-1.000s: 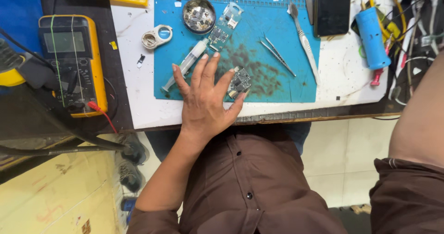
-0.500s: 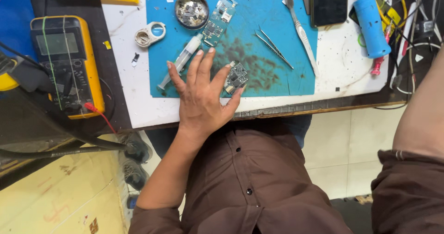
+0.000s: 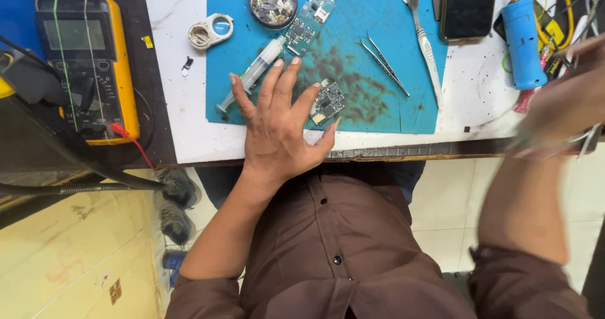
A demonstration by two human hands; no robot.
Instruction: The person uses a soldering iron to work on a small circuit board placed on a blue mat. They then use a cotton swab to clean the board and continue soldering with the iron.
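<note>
— What has changed since a second ago? The left hand (image 3: 280,130) looks the same.

— It has stayed flat on the blue mat (image 3: 378,114), fingers spread, closed on nothing. The index and thumb still bracket the small circuit board (image 3: 328,101), which lies at about two o'clock from the palm, touching the fingertips or just beside them. The new arrival is the right hand (image 3: 564,108): half a second ago only the forearm showed at the frame's edge, and now the hand sweeps in at three o'clock, blurred by motion.

— Is it holding anything?

— Something thin and pale seems to trail from it (perhaps wire or a slim tool), but the blur hides the fingers; whether they are closed cannot be told.

— And around the board?

— The tweezers (image 3: 384,63) lie at one o'clock from it, the syringe (image 3: 252,73) at ten o'clock under the left fingers' reach, a longer circuit board (image 3: 309,19) and a metal dish (image 3: 272,2) at twelve. The yellow multimeter (image 3: 85,67) sits well apart at nine o'clock.

— So what does it mean?

— The person appears to be steadying the board while the other hand brings something over.
</note>
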